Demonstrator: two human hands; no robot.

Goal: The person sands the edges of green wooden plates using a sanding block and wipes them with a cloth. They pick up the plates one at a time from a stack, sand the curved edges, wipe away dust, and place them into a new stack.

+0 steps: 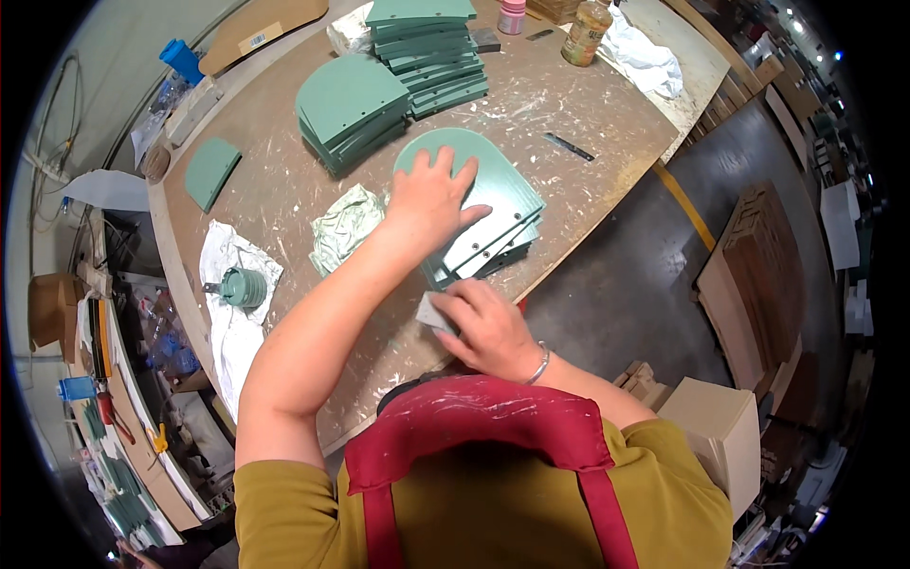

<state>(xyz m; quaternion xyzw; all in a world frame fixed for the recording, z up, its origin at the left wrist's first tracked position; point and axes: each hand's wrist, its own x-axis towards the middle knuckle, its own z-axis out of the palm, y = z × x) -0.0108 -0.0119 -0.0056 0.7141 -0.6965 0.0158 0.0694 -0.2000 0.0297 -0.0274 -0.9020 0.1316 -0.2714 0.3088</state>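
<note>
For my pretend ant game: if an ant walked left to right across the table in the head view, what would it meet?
Single round-ended green panel → crumpled pale cloth → stack of green panels with the left hand on top → slim black tool.

One worktop carries three piles of green panels, the panels too tightly stacked to count, plus one lone panel. There are three cloths, one green container, one pink bottle, one brownish jar and two slim dark objects. Hands number two: left hand and right hand, with one grey pad.
</note>
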